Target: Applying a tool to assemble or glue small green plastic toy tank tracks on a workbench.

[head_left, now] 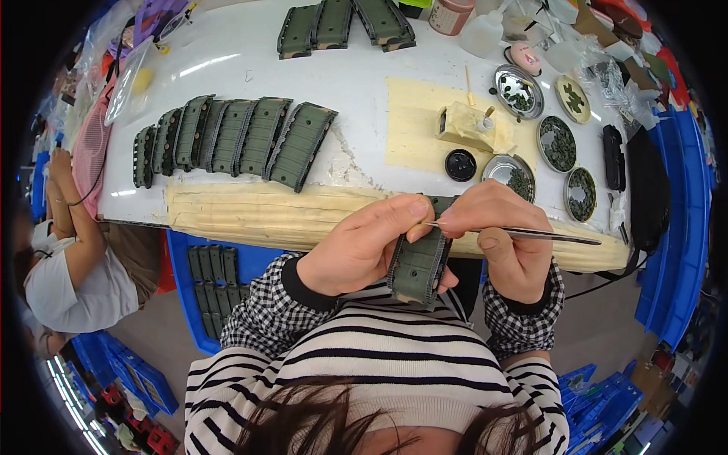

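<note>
My left hand (356, 241) holds a dark green curved plastic piece (417, 267) with ribbed edges, just over the front edge of the table. My right hand (512, 231) grips slim metal tweezers (565, 237), their tip pointing left. Thumb and fingers of both hands meet at the upper part of the green piece, around the tip. Whether the tip holds anything is too small to tell. Just beyond my right hand stands a round metal dish (497, 162) with small green bits.
A row of similar green pieces (250, 140) stands on the left, and more (334, 26) at the back. Right lie further dishes (559, 120) of bits, a black cap (460, 164) and a tape-wrapped holder (462, 125). A blue crate (184, 292) is below; another person (83, 265) sits left.
</note>
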`<action>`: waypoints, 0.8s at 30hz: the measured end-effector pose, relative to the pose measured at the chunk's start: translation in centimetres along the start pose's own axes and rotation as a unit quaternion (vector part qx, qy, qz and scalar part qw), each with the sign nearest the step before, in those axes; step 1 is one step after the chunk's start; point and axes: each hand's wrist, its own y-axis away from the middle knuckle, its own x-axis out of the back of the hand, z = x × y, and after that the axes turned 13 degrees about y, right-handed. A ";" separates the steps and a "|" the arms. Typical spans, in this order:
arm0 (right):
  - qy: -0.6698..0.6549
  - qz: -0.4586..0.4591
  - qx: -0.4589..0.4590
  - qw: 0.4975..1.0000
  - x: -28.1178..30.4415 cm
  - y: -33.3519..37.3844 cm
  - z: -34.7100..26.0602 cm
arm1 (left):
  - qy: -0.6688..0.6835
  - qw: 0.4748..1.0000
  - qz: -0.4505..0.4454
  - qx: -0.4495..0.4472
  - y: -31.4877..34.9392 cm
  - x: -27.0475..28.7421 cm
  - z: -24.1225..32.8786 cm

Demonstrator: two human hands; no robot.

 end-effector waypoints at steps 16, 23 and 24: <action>-0.030 -0.013 -0.024 0.999 -0.1 0.1 0.2 | -0.017 1.000 0.012 0.014 -0.1 0.3 -0.1; -0.031 -0.016 -0.025 0.999 -0.1 0.0 0.3 | -0.010 1.000 0.016 0.020 -0.1 0.4 0.0; -0.030 -0.015 -0.024 0.999 -0.1 0.0 0.4 | -0.011 1.000 0.016 0.018 -0.1 0.4 -0.1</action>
